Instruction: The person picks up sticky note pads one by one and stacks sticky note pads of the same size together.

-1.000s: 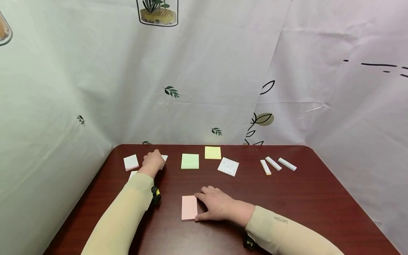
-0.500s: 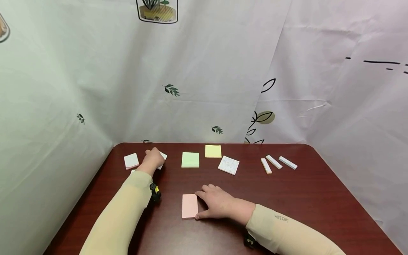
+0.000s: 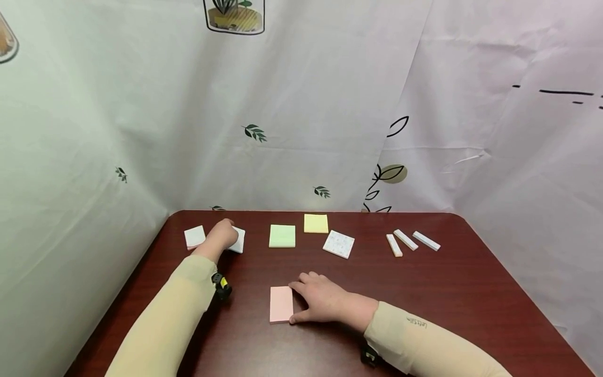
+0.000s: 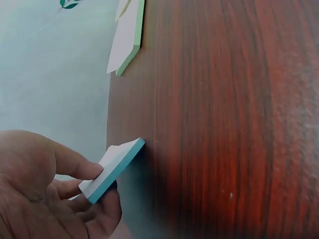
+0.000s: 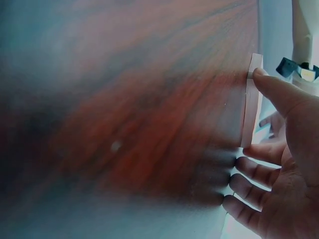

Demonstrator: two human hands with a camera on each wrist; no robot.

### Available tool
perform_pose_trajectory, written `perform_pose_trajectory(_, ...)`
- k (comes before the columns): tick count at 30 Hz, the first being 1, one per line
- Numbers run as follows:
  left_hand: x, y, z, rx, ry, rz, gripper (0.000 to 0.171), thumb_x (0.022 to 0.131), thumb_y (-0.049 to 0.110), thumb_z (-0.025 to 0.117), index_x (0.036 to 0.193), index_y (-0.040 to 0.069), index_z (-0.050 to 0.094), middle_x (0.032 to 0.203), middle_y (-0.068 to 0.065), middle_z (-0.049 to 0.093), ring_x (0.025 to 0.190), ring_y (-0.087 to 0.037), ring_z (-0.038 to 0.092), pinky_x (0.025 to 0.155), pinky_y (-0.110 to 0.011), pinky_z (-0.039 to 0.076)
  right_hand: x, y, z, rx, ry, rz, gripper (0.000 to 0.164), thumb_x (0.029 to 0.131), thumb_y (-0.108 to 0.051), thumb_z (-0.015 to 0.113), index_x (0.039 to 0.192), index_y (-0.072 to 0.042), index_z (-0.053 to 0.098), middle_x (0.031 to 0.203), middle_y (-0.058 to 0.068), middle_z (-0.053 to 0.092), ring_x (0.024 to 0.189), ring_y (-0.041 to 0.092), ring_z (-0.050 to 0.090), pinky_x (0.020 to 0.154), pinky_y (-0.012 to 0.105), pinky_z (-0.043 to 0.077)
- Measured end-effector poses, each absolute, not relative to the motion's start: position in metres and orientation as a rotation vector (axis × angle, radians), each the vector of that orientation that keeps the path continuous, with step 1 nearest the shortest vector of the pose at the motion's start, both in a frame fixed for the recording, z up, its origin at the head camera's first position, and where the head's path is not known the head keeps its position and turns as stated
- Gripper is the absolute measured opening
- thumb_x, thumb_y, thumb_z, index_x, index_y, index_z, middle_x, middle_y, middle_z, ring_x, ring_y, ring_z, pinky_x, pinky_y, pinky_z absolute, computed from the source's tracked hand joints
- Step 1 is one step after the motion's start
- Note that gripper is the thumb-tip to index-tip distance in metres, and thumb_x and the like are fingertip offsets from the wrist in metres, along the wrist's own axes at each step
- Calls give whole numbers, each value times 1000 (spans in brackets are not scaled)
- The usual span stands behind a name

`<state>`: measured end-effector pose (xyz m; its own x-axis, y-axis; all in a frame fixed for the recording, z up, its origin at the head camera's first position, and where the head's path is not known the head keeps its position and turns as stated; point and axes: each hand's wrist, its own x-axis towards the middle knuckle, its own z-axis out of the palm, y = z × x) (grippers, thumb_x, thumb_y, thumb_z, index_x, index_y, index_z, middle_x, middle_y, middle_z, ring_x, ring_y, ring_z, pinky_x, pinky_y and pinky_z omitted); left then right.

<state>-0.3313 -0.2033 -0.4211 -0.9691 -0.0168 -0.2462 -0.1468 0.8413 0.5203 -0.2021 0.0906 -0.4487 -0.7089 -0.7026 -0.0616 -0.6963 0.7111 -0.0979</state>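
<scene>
I have a wide run of bare dark-red wood-grain table (image 3: 400, 285) between the right hand (image 3: 321, 298) and three slim white bars (image 3: 406, 240). Rectangular pink paper pad (image 3: 281, 305) blocks that hand's inner side. Left hand (image 3: 222, 234): open lane toward the square green paper pad (image 3: 282, 236), white pink-edged pad (image 3: 194, 236) crowding its outer side. Tight gap, green to square yellow pad (image 3: 316, 223). White printed curtain (image 3: 306, 104) walls off the back.

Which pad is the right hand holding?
The pink rectangular pad, pinched at both ends by the right hand. Only its top is pink; the green pad, yellow pad and others lie farther back.
</scene>
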Motion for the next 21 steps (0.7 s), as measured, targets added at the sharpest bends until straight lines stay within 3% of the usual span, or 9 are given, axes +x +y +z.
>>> perform_pose_trajectory(8,-316,-205,-420,-50,2697,946,54,89,-3,47,142,-12,40,134,-33,48,94,-31,57,62,-34,53,-202,91,-449,-1165,2829,-105,73,80,-64,71,134,-16,59,106,-5,54,94,13,50,86,30,45)
perform_pose_trajectory(13,-297,-207,-417,-14,2611,1078,45,92,-4,55,136,-10,50,119,-29,56,91,-30,63,66,-38,57,-202,90,-449,-1171,2825,-106,74,80,-64,71,135,-16,59,106,-5,54,94,13,50,86,30,46)
perform_pose_trajectory(21,-263,-205,-419,19,2495,1250,38,91,-7,58,129,-8,52,113,-24,57,91,-30,64,69,-43,58,-202,89,-449,-1157,2814,-107,74,80,-65,71,135,-16,59,107,-5,54,93,12,49,86,29,45)
